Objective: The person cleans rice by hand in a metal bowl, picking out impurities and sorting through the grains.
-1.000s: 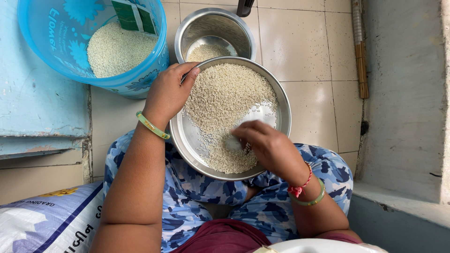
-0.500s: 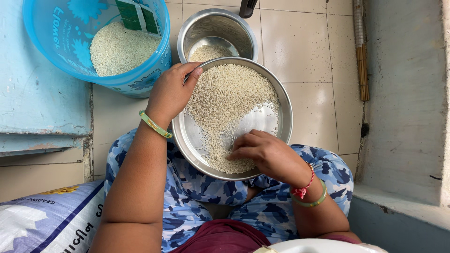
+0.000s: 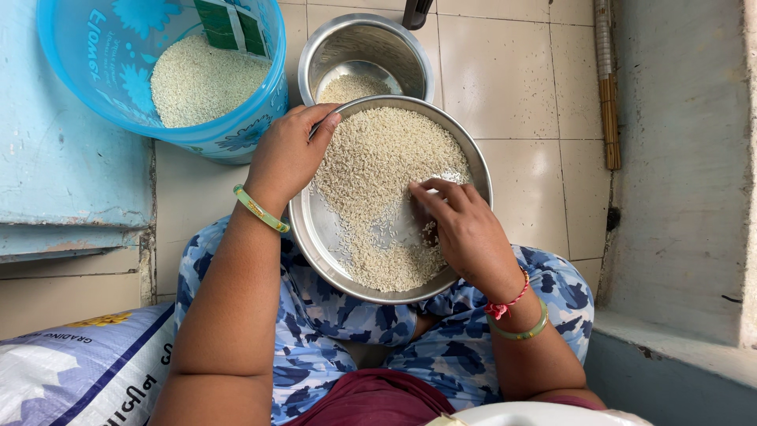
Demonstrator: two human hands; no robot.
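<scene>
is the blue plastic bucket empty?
No, the round blue plastic bucket holds a layer of white rice grains across its bottom, along with a green packet leaning against its wall.

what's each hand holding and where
The left hand grips the steel plate by its upper left rim. The right hand holds nothing that can be seen; its fingers rest in the rice on the plate.

a white woven sack (image 3: pixel 75 371) with blue and purple print and a small yellow flower motif lies at the lower left, beside the person's left knee. a green and white rectangular packet (image 3: pixel 231 25) stands upright inside the blue printed tub (image 3: pixel 79 63) at upper left
</scene>
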